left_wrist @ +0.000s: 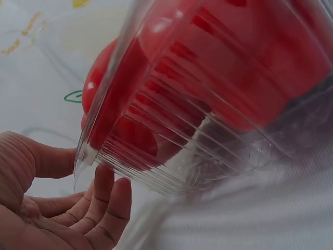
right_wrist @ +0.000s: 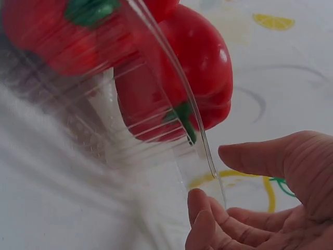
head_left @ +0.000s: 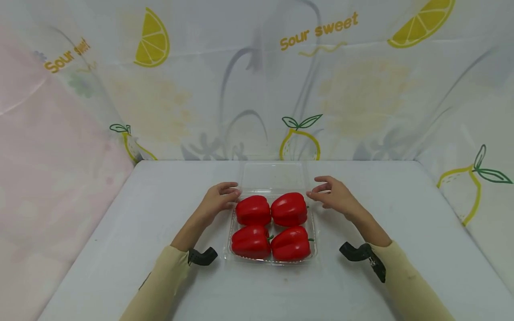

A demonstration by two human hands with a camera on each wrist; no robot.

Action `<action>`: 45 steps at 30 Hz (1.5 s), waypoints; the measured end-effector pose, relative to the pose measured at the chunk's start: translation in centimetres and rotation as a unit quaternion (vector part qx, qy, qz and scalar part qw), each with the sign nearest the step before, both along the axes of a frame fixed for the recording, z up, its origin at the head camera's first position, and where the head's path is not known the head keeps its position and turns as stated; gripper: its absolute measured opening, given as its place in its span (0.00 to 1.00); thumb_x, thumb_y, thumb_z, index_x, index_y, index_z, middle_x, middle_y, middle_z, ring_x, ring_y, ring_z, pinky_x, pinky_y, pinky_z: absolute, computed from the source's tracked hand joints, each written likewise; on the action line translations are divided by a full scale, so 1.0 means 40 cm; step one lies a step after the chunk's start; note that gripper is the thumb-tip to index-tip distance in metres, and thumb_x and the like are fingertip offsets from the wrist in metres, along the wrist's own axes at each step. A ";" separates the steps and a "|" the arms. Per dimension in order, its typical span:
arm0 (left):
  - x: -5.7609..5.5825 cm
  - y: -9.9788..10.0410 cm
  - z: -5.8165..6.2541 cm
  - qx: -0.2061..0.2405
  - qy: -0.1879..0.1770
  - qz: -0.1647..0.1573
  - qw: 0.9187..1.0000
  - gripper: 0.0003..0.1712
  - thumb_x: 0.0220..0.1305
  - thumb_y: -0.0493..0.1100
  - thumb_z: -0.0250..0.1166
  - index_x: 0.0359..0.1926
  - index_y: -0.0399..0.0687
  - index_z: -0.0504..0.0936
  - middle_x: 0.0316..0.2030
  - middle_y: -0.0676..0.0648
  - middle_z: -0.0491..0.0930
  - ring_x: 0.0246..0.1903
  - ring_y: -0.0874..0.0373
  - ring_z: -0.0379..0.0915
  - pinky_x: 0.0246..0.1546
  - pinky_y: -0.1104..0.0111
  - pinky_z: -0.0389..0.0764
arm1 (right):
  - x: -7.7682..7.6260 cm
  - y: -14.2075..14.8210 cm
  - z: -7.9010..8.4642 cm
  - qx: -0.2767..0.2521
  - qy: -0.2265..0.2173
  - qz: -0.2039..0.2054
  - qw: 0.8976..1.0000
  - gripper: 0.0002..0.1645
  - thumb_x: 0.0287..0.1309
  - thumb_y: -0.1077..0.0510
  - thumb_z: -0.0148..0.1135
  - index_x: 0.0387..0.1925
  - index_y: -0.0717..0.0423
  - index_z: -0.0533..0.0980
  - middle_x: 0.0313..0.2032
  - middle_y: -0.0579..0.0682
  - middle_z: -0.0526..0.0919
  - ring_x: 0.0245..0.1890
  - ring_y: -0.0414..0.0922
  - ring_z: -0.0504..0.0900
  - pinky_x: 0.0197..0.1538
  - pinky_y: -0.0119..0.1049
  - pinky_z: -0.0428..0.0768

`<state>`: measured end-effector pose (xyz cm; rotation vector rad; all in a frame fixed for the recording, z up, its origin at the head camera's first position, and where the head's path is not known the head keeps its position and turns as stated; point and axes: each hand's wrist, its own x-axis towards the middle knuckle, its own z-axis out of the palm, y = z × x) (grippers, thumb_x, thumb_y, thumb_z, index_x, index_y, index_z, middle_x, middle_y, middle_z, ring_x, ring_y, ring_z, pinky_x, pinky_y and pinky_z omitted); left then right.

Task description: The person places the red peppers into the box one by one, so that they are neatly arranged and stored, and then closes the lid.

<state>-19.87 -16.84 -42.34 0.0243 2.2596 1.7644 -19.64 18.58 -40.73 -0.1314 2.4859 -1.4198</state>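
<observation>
A clear plastic clamshell container (head_left: 271,263) lies on the table with its lid (head_left: 273,174) folded back behind it. Inside are several red bell peppers (head_left: 289,209) with green stems. At the container's back left corner is my left hand (head_left: 221,198), its thumb and fingers on either side of the rim (left_wrist: 88,153), seemingly pinching it. My right hand (head_left: 335,196) is at the back right corner. Its thumb stands off the rim (right_wrist: 200,130) while its fingertips are close to the edge; whether they touch cannot be told.
The white table (head_left: 140,232) runs up to a curtain (head_left: 257,89) printed with lemons and lettering. Dark wrist mounts (head_left: 202,256) sit at both cuffs, beside the container's front half.
</observation>
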 end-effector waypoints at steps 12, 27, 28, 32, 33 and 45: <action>-0.005 0.010 -0.005 0.073 -0.012 0.016 0.997 0.27 0.68 0.39 0.62 0.64 0.33 0.67 0.54 0.33 0.77 0.44 0.53 0.80 0.45 0.66 0.82 | -0.007 -0.014 -0.013 -0.093 -0.096 -0.004 0.991 0.37 0.67 0.50 0.60 0.67 0.66 0.60 0.55 0.64 0.79 0.51 0.53 0.81 0.50 0.42 0.81; -0.007 0.013 -0.008 0.105 0.023 0.023 0.994 0.18 0.66 0.34 0.62 0.54 0.42 0.67 0.51 0.35 0.77 0.42 0.53 0.80 0.40 0.68 0.82 | -0.006 -0.021 -0.030 -0.103 0.042 -0.013 0.994 0.23 0.62 0.62 0.64 0.51 0.63 0.63 0.44 0.62 0.81 0.40 0.51 0.84 0.38 0.36 0.81; -0.008 0.013 -0.010 0.105 0.028 0.023 0.994 0.18 0.66 0.33 0.63 0.54 0.43 0.68 0.50 0.36 0.78 0.43 0.51 0.80 0.40 0.67 0.82 | -0.007 -0.022 -0.033 -0.108 0.053 -0.013 0.993 0.22 0.62 0.63 0.64 0.50 0.63 0.63 0.44 0.62 0.81 0.39 0.50 0.84 0.37 0.35 0.81; -0.013 0.013 -0.017 0.099 0.046 0.015 0.994 0.21 0.65 0.34 0.64 0.56 0.40 0.67 0.50 0.37 0.77 0.45 0.48 0.79 0.42 0.65 0.82 | -0.010 -0.019 -0.046 -0.124 0.091 -0.009 0.988 0.21 0.60 0.67 0.66 0.48 0.65 0.64 0.44 0.63 0.81 0.38 0.48 0.84 0.37 0.33 0.81; -0.013 0.013 -0.019 0.096 0.053 0.011 0.994 0.21 0.65 0.34 0.64 0.56 0.39 0.66 0.50 0.37 0.77 0.45 0.48 0.79 0.42 0.65 0.82 | -0.010 -0.018 -0.049 -0.127 0.100 -0.008 0.987 0.20 0.60 0.67 0.65 0.48 0.66 0.65 0.43 0.64 0.81 0.38 0.47 0.84 0.38 0.32 0.81; -0.018 0.002 -0.030 0.087 0.113 -0.003 0.990 0.13 0.64 0.32 0.64 0.48 0.38 0.73 0.47 0.40 0.80 0.42 0.52 0.79 0.42 0.63 0.83 | 0.000 -0.008 -0.065 -0.001 0.293 -0.020 0.956 0.12 0.55 0.62 0.73 0.36 0.55 0.76 0.34 0.47 0.86 0.36 0.43 0.84 0.35 0.30 0.80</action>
